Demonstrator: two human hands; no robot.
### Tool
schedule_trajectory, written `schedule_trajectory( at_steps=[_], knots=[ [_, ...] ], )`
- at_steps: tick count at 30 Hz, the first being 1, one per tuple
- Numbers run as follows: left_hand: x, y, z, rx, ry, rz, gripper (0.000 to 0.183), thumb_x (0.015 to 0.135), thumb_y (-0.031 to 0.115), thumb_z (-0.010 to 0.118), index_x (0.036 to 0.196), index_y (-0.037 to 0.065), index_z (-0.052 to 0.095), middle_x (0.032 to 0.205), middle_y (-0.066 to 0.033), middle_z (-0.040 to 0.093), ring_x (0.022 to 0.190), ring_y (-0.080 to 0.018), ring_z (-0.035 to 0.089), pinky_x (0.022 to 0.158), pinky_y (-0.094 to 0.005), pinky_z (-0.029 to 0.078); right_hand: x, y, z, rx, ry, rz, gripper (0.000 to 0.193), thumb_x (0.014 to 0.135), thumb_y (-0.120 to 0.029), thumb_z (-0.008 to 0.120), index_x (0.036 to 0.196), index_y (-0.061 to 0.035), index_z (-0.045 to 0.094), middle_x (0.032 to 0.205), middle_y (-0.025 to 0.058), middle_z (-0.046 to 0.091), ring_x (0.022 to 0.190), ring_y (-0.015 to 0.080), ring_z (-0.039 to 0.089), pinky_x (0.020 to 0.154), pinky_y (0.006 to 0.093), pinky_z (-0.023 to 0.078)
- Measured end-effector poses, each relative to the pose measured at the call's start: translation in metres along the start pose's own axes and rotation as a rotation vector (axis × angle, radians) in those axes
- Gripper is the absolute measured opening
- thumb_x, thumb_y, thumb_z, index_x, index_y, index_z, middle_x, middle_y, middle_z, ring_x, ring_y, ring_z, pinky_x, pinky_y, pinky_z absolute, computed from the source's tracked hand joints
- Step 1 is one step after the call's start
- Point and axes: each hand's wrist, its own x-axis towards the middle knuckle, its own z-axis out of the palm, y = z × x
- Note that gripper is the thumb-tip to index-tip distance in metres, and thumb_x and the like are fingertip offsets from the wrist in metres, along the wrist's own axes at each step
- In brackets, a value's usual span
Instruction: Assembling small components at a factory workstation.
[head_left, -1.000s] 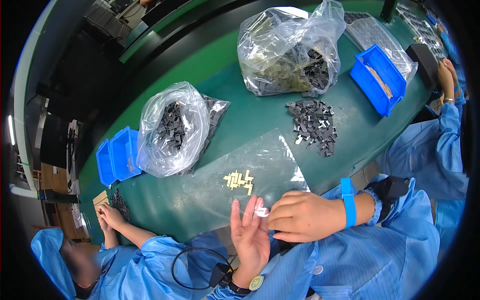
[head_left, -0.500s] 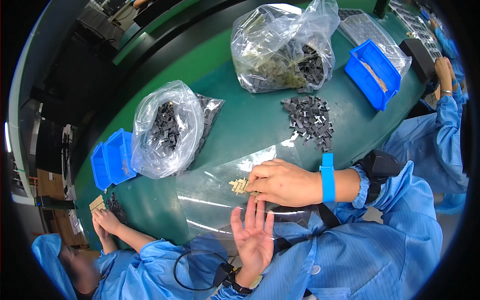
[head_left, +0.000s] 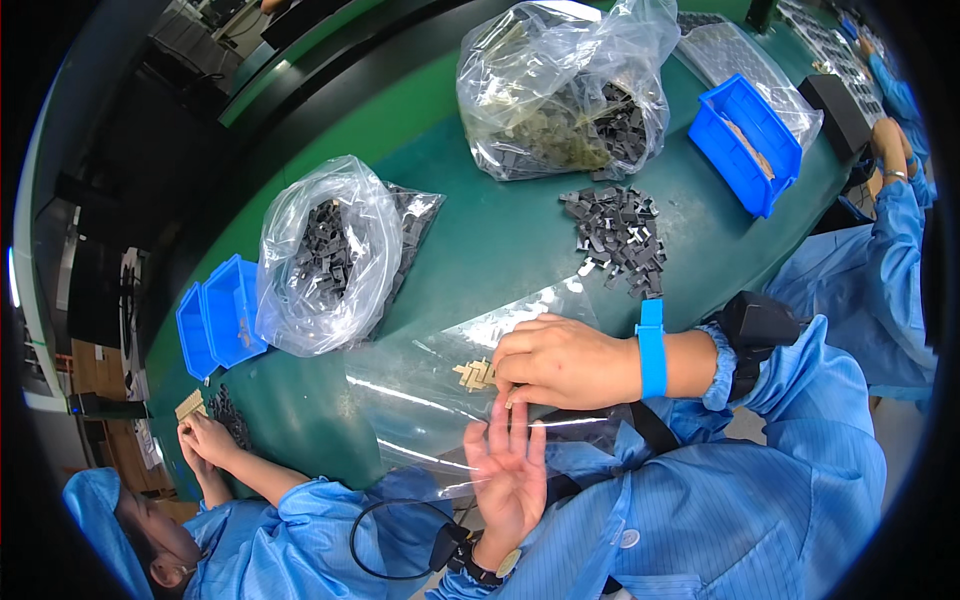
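Note:
My left hand (head_left: 508, 480) is palm up at the table's front edge, fingers stretched out, with nothing lying in the palm. Its fingertips reach up to the fingers of my right hand (head_left: 565, 362), which is turned palm down with fingers bent and drawn together. Whatever is under those right fingertips is mostly hidden. Just left of them, a small cluster of beige zigzag pieces (head_left: 474, 375) lies on a clear plastic sheet (head_left: 410, 400). The sheet spreads over the table edge around both hands.
Beyond my right hand is a pile of small dark parts (head_left: 618, 235). Two clear bags of dark parts (head_left: 330, 255) (head_left: 565, 110) stand farther back. Blue bins (head_left: 745, 150) (head_left: 225, 315) sit at right and left. At left, a co-worker's hands (head_left: 208, 440) hold a beige strip (head_left: 190, 405).
The whole view has shifted slightly. My right fingertips have drawn closer together, and the beige bit seen beneath them is now mostly covered. My left hand stays palm up.

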Motion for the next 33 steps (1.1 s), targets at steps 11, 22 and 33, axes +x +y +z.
schedule_trajectory(
  at_steps=[11, 22, 33],
  knots=[
    [-0.004, 0.010, 0.026, 0.169, 0.322, -0.251, 0.041, 0.089, 0.018, 0.040, 0.129, 0.006, 0.035, 0.130, -0.0222, 0.040, 0.125, -0.0322, 0.035, 0.099, -0.0456, 0.036, 0.010, 0.000, -0.021, 0.200, 0.057, 0.015, 0.010, 0.076, -0.009, 0.058, 0.079, -0.0030, 0.051, 0.074, 0.0127, 0.058, 0.071, 0.0318, 0.058, 0.060, 0.0400, 0.044],
    [-0.013, 0.017, 0.008, 0.964, -0.352, -0.888, 0.024, 0.082, 0.011, 0.061, 0.103, -0.001, 0.062, 0.108, -0.0092, 0.061, 0.098, -0.0138, 0.056, 0.087, -0.0264, 0.042, -0.022, -0.025, -0.058, 0.373, 0.187, 0.156, 0.012, 0.077, -0.011, 0.063, 0.082, -0.0014, 0.059, 0.073, 0.0099, 0.060, 0.066, 0.0209, 0.059, 0.063, 0.0329, 0.046],
    [0.012, 0.030, 0.059, 0.767, -0.146, -0.236, 0.027, 0.081, -0.005, 0.058, 0.108, -0.009, 0.054, 0.091, -0.0177, 0.063, 0.082, -0.0208, 0.064, 0.070, -0.0294, 0.054, -0.046, -0.048, -0.042, 0.267, 0.321, -0.143, 0.010, 0.077, -0.011, 0.062, 0.086, -0.0059, 0.062, 0.078, 0.0058, 0.057, 0.072, 0.0241, 0.055, 0.066, 0.0337, 0.043]
  ],
)
